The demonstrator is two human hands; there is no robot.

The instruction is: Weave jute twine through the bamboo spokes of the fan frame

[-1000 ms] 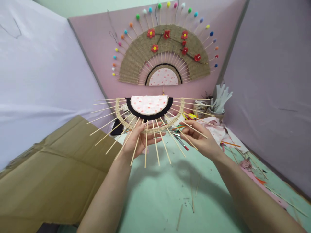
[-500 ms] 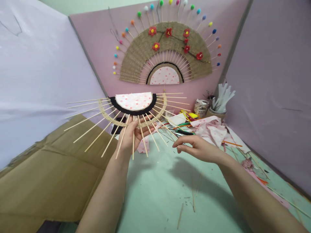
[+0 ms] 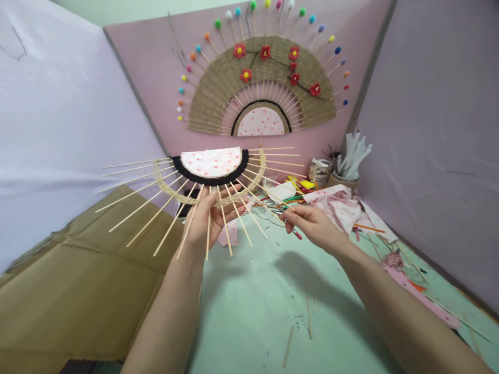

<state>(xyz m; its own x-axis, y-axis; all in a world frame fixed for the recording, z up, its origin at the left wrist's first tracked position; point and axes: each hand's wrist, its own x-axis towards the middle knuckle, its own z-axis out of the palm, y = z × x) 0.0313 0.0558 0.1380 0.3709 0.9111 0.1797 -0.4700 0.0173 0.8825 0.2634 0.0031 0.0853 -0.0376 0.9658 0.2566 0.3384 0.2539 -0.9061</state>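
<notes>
My left hand [image 3: 202, 221] is closed on a half-round stick fan [image 3: 212, 182] and holds it above the table, sticks spread outward and down. The fan has a pink-dotted white centre, a black band, and a row of woven twine [image 3: 175, 193] across its bare sticks. The thumb lies in front of the sticks, with the other fingers behind. To the right, near the outer stick ends, my right hand [image 3: 312, 226] is closed on a slim tool with a red end [image 3: 297, 235]. Its fingers cover most of the tool, so its kind is unclear.
A finished fan [image 3: 265, 78] with red flowers and coloured balls hangs on the pink board. Dotted cloth [image 3: 335, 201], a jar [image 3: 322, 171] and a pot of white strips [image 3: 353, 161] stand back right. Cardboard [image 3: 86, 280] lies left; loose sticks [image 3: 288, 345] lie in front.
My right hand has closed its fingers, and the red-ended tool now shows in it. The scissors' dark and green handle seen beside that hand is now mostly hidden. The fan has shifted slightly left.
</notes>
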